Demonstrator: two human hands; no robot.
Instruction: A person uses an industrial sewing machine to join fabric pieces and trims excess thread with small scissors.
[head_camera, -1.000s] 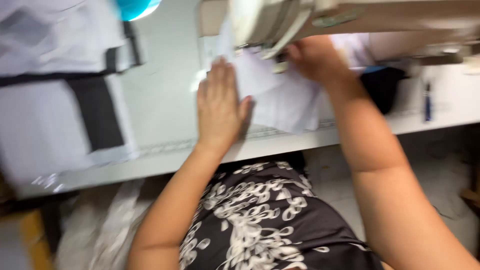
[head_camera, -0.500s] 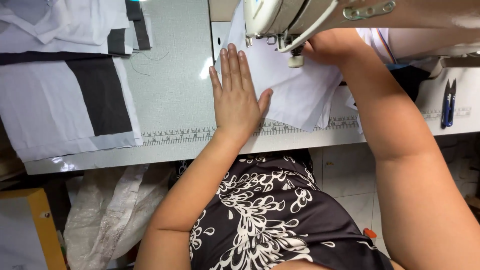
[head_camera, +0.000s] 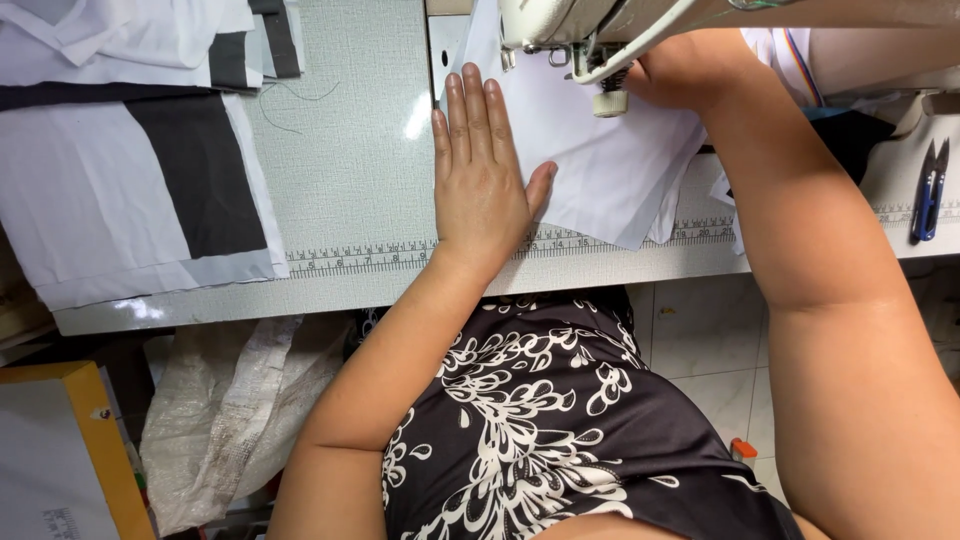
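Pressing flat on the white cloth (head_camera: 600, 160), our left hand (head_camera: 478, 175) lies open, fingers straight and together, thumb spread toward the cloth's near corner. The cloth is spread on the table (head_camera: 350, 170) under the sewing machine (head_camera: 590, 30), its near corners lying over the ruler strip (head_camera: 380, 257) along the table's front edge. Our right hand (head_camera: 685, 70) sits just right of the machine's foot, on the cloth behind the machine's arm; its fingers are hidden, so we cannot tell whether it is open or gripping.

Against the picture from half a second back, little has changed: the left hand keeps the same flat pose left of the machine, the right hand stays tucked at the foot, and the cloth lies much as it did. A second ago the view was blurred and swung further left, with the left hand already flat on the cloth; now the view is steady and sharp.

Well left of the machine lie stacked fabric pieces (head_camera: 130, 190), white and dark grey. Far right of the machine, blue snips (head_camera: 930, 190) rest on the table. Below the table's front edge sits our lap in a black-and-white patterned dress (head_camera: 540, 430), and a pale sack (head_camera: 230, 410) stands at lower left.
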